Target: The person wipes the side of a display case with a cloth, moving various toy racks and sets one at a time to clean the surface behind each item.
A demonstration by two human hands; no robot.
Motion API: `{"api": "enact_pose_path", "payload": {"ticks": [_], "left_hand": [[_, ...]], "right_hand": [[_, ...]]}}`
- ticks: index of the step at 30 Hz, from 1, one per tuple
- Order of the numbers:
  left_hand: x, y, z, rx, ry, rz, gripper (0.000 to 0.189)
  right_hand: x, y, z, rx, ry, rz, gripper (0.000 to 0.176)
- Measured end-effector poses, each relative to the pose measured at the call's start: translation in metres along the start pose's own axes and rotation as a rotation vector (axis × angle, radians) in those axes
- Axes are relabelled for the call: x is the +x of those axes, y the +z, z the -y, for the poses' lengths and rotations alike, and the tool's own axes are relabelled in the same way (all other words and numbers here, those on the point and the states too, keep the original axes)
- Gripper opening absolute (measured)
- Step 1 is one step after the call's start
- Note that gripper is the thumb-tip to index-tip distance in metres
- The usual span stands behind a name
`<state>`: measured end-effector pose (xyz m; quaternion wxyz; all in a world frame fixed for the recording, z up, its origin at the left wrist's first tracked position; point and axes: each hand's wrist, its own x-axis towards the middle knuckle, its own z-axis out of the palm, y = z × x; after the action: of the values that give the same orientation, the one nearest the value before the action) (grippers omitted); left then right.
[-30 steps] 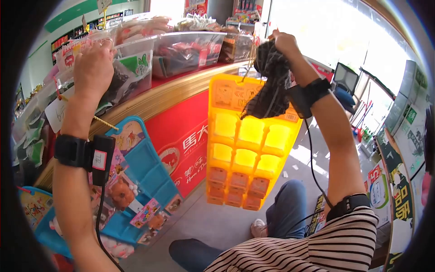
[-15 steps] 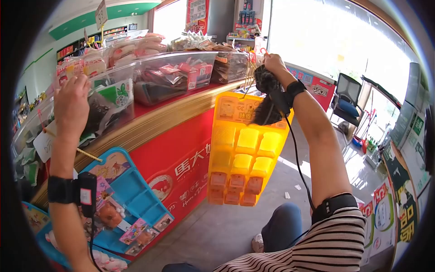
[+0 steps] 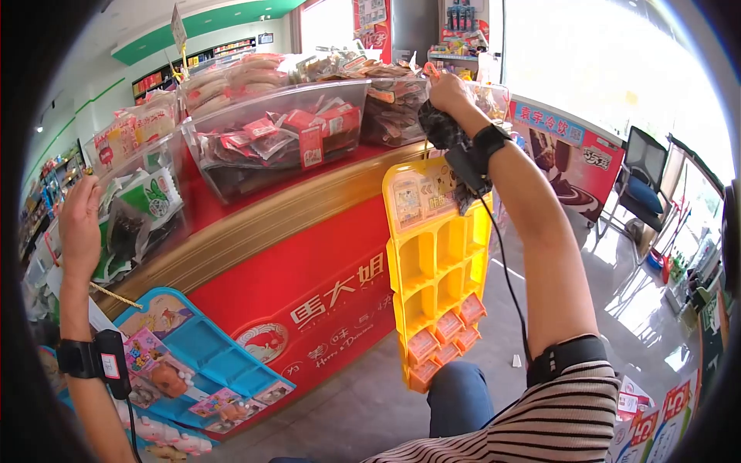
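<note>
- The right hand (image 3: 451, 94) is closed around a dark cloth (image 3: 441, 126), with an orange tip (image 3: 431, 71) showing above the fingers.
- The cloth looks more bunched up than a second ago; then it hung long across the top of the yellow tray (image 3: 392, 255), and now only its lower end overlaps the tray's upper right corner.
- The yellow tray hangs upright in front of the table (image 3: 309, 202), below the right hand. Its angle has changed: earlier it glowed with light from behind, whereas now its compartments show their depth.
- Orange packs (image 3: 423, 345) sit in the tray's lower compartments, as before.
- The left hand (image 3: 79, 228) is raised with fingers bent, beside the green packets (image 3: 147, 202); whether it grips anything I cannot tell. It appears lower and further left than before.
- The blue tray (image 3: 224, 347) hangs by a cord (image 3: 116, 295) below the left hand, carrying pink toy packs (image 3: 150, 351).
- The view has shifted: the clear bin (image 3: 231, 174) of red packets shows more fully, and the freezer (image 3: 571, 166) shows more of its front, with the chair (image 3: 644, 166) further right.
</note>
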<state>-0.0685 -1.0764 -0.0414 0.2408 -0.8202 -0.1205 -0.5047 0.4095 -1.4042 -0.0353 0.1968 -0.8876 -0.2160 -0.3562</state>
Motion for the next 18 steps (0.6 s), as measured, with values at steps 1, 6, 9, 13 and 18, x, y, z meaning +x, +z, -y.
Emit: {"api": "enact_pose_path", "payload": {"ticks": [1, 6, 9, 13, 18], "left_hand": [[0.000, 0.001, 0.003, 0.038, 0.026, -0.014, 0.016], [-0.001, 0.006, 0.009, 0.008, -0.014, -0.024, 0.018], [0.001, 0.000, 0.004, -0.002, -0.008, 0.035, 0.018], [0.000, 0.005, 0.007, 0.019, 0.023, -0.014, 0.019], [-0.001, 0.009, 0.017, 0.042, -0.037, 0.020, 0.024]], "right_hand": [[-0.003, -0.001, -0.006, -0.117, -0.165, 0.016, 0.036], [-0.039, 0.005, -0.009, 0.013, -0.169, 0.276, 0.041], [-0.054, 0.028, -0.017, -0.022, -0.290, 0.246, 0.044], [-0.057, -0.001, -0.017, 0.166, 0.016, 0.020, 0.040], [-0.001, -0.029, -0.008, -0.443, -0.268, 0.162, 0.030]]}}
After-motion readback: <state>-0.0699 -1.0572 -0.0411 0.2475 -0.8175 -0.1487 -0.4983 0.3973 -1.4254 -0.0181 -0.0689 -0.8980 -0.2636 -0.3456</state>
